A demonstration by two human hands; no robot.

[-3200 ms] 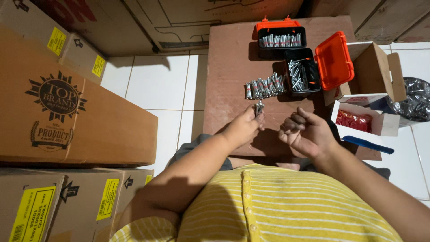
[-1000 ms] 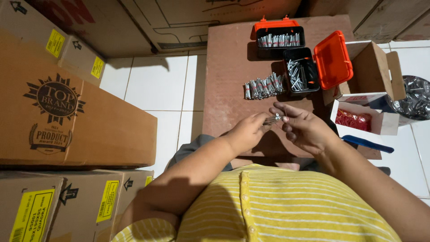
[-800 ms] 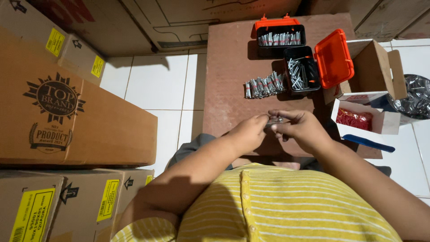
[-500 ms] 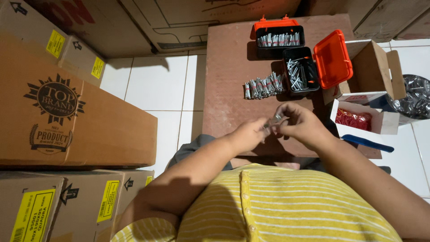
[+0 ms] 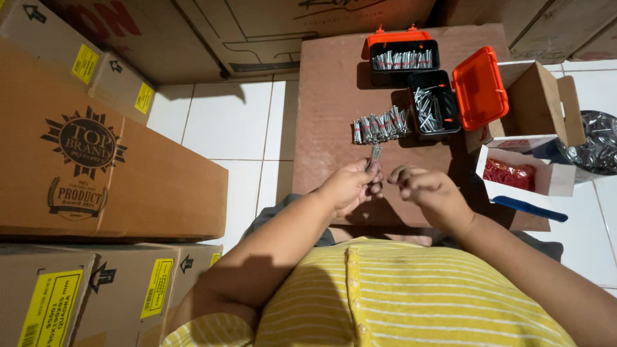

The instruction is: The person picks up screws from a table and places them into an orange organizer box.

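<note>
Large brown cardboard cartons (image 5: 116,173) with yellow labels filled the left side and the top of the view, standing on a white tiled floor (image 5: 225,122). Between them and the person lay a brown board (image 5: 328,103) used as a work surface. A small open cardboard box (image 5: 540,103) sat at the board's right edge, and just below it a white box (image 5: 524,173) showed red pieces inside. A blue flat strip (image 5: 530,209) lay near that box.

At the far end of the board stood a black case with an orange lid (image 5: 398,54), packed with silvery metal fasteners, and beside it a second black case (image 5: 436,106) with its orange lid swung open to the right. A bundled row of metal fasteners (image 5: 380,125) lay on the board just left of that case.

Both forearms reached forward from a yellow striped shirt (image 5: 398,302). The left hand (image 5: 350,186) was curled, thumb and fingers closed around a small bundle of metal fasteners (image 5: 374,154) that stuck up from its grip, just below the row. The right hand (image 5: 427,189) sat close beside it, fingers bent inward toward the left hand; whether it pinched anything could not be told.
</note>
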